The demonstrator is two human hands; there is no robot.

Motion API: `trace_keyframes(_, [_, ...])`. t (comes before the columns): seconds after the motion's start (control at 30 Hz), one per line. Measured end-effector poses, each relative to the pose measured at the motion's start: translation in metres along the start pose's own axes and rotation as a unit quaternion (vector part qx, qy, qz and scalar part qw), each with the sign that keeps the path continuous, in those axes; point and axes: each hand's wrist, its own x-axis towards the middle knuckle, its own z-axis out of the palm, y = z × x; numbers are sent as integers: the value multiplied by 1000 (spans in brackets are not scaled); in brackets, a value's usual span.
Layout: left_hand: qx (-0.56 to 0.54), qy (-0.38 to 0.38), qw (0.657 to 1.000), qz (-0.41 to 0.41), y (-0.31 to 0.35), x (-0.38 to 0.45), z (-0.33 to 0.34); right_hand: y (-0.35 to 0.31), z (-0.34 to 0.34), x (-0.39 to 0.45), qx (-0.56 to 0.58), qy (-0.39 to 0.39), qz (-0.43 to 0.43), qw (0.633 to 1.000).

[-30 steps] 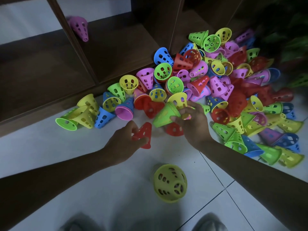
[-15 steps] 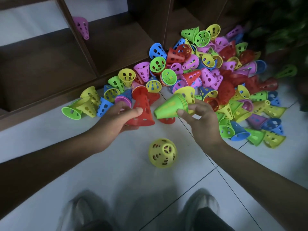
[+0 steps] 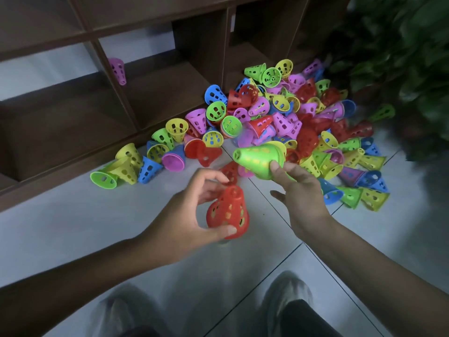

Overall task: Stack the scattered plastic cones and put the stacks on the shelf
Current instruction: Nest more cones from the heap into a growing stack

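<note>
Two grips: left hand (image 3: 192,215) holds red cone (image 3: 228,212).

Smooth perforated plastic cones (image 3: 279,122), glossy pale tiled floor (image 3: 73,229), matt dark wood shelf (image 3: 155,91)

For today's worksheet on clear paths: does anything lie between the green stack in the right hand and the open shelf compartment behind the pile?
Yes. The heap of loose cones lies between the green stack and the shelf.

cones (image 3: 279,122) heaped on floor (image 3: 73,227), before shelf (image 3: 155,93)
</note>
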Motion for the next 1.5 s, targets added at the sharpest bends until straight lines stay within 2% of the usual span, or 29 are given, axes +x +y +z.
trace_keyframes(0.13, [81, -10, 997, -19, -8, -4, 1, -6, -2, -15, 36, -24, -4, 999])
trace_keyframes(0.27, [73, -16, 997, -16, -5, -9, -3, -18, 3, -36, 58, -32, 2, 998])
trace_keyframes(0.43, [-7, 58, 998, 26, 18, -2, -6, -34, 12, -65, 73, -48, -19, 996])
trace_keyframes(0.6, [-142, 93, 985, 19, 37, 10, 5, -47, 21, -87, 99, -87, -9, 991])
trace_keyframes(0.83, [-208, 114, 971, 21, 44, 12, 2, -54, 25, -96, 39, -106, 6, 994])
trace_keyframes(1.07, [-239, 140, 961, 10, 40, 11, 0, -49, 20, -97, 38, -104, -18, 994])
trace_keyframes(1.17, [-190, 144, 971, 2, 35, 5, -3, -43, 15, -91, 12, -76, -60, 995])
trace_keyframes(1.3, [-79, 93, 992, -34, 20, -8, -2, -36, 4, -81, 6, -41, -73, 996])
trace_keyframes(1.4, [27, 53, 997, -48, 9, -11, 7, -31, 0, -78, 8, -38, -84, 996])
trace_keyframes(1.5, [57, 42, 996, -57, -4, -7, 13, -28, 1, -78, -12, -44, -111, 993])
